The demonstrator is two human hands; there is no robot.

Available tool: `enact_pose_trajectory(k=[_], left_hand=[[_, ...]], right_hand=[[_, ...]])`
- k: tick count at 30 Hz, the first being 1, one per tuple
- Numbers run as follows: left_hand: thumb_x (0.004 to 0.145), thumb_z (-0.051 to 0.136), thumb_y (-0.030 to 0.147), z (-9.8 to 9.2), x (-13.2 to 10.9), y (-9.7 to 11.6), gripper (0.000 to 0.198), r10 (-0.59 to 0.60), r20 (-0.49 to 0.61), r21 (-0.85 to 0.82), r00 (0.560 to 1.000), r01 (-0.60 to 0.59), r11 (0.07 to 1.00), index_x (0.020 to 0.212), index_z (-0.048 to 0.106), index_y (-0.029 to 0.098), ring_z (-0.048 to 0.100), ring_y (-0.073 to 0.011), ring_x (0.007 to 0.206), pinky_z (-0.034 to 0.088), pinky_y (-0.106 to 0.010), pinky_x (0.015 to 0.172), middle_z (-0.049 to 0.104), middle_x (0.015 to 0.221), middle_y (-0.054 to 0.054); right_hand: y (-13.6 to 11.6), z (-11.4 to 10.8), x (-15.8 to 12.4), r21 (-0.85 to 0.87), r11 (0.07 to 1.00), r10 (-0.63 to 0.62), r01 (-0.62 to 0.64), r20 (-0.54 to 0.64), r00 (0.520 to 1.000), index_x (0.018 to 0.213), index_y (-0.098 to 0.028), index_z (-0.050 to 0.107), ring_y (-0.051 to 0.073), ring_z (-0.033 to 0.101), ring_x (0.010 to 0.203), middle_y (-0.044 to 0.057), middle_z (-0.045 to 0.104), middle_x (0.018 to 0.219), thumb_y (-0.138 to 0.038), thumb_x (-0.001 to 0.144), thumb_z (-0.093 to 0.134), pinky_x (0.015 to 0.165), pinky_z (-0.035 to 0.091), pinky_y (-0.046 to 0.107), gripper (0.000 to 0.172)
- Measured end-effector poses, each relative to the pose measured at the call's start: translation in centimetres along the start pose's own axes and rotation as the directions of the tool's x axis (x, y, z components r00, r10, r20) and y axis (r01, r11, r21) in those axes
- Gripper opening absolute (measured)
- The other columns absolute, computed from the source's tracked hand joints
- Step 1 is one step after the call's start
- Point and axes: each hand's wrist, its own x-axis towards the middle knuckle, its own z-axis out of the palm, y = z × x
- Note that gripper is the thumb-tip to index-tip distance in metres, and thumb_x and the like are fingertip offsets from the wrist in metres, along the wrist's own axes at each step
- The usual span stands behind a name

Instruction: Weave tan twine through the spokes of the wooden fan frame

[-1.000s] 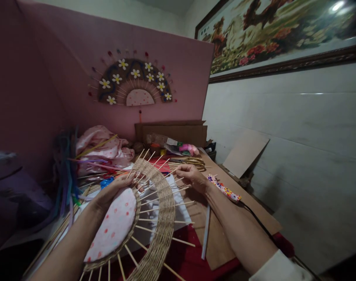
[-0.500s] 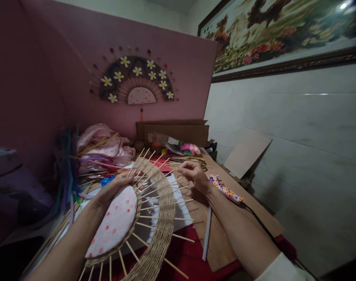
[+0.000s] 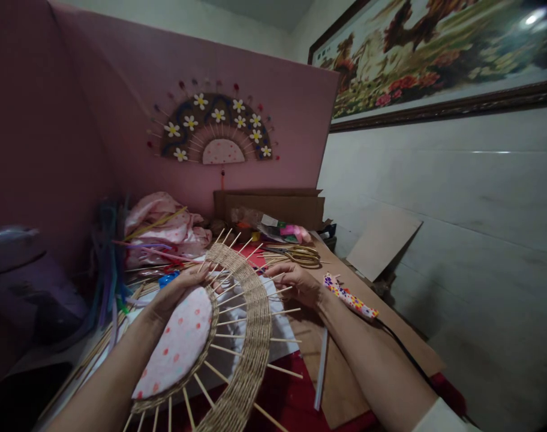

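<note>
A half-round woven fan [image 3: 258,312] rests tilted in front of me, with thin sticks fanning out through a band of brown twine. Its inner half-disc [image 3: 177,342] is covered in pink cloth with red dots. My left hand [image 3: 188,285] grips the fan near the upper end of this half-disc, thumb and fingers around the inner edge and sticks. At the outer edge, my right hand [image 3: 295,282] is closed by the stick tips, fingers bent around a thin strand of twine that is hard to see.
Golden-handled scissors [image 3: 307,257] lie on loose sticks behind my right hand. A flower-patterned tool with a black cord [image 3: 349,297] and a clear glue stick [image 3: 321,369] lie on brown board [image 3: 345,390]. Pink cloth [image 3: 165,225] is heaped left. A finished fan [image 3: 219,123] hangs behind.
My right hand has moved slightly down and in against the outer stick tips, its fingers now reaching among them. My left hand keeps its hold on the fan. The view has shifted slightly.
</note>
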Motion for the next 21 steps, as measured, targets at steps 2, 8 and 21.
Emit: enact_pose_trajectory(k=[2, 8, 21], left_hand=[[0.076, 0.056, 0.028, -0.14, 0.12, -0.1, 0.027, -0.007, -0.009, 0.004, 1.0, 0.007, 1.0, 0.098, 0.061, 0.013, 0.06, -0.0174, 0.058, 0.047, -0.024, 0.051, 0.066, 0.071, -0.01], [0.074, 0.057, 0.027, 0.04, 0.23, -0.04, 0.028, -0.003, -0.05, 0.007, 0.999, 0.003, 1.0, 0.099, 0.061, 0.014, 0.059, -0.0176, 0.054, 0.046, -0.025, 0.047, 0.066, 0.07, -0.009], [0.074, 0.056, 0.025, -0.06, 0.18, -0.12, 0.028, -0.011, -0.065, -0.02, 0.998, 0.009, 1.0, 0.099, 0.06, 0.013, 0.057, -0.0153, 0.045, 0.043, -0.022, 0.039, 0.065, 0.068, -0.009]], right_hand=[[0.1, 0.23, 0.0, -0.023, 0.999, 0.022, -0.022, 0.008, 1.0, 0.086, -0.013, 0.065, 0.001, 0.022, 0.04, -0.007, 0.038, 0.05, -0.013, 0.06, 0.061, 0.038, 0.013, 0.018, 0.026], [0.13, 0.25, -0.05, -0.014, 1.0, -0.003, 0.004, 0.006, 1.0, 0.086, -0.013, 0.065, 0.001, 0.018, 0.039, -0.007, 0.039, 0.051, -0.017, 0.062, 0.06, 0.039, 0.014, 0.018, 0.025], [-0.21, 0.76, -0.31, -0.065, 0.998, -0.018, 0.02, 0.029, 0.999, 0.088, -0.013, 0.065, 0.002, 0.014, 0.039, -0.009, 0.028, 0.047, -0.012, 0.06, 0.057, 0.038, 0.01, 0.019, 0.029]])
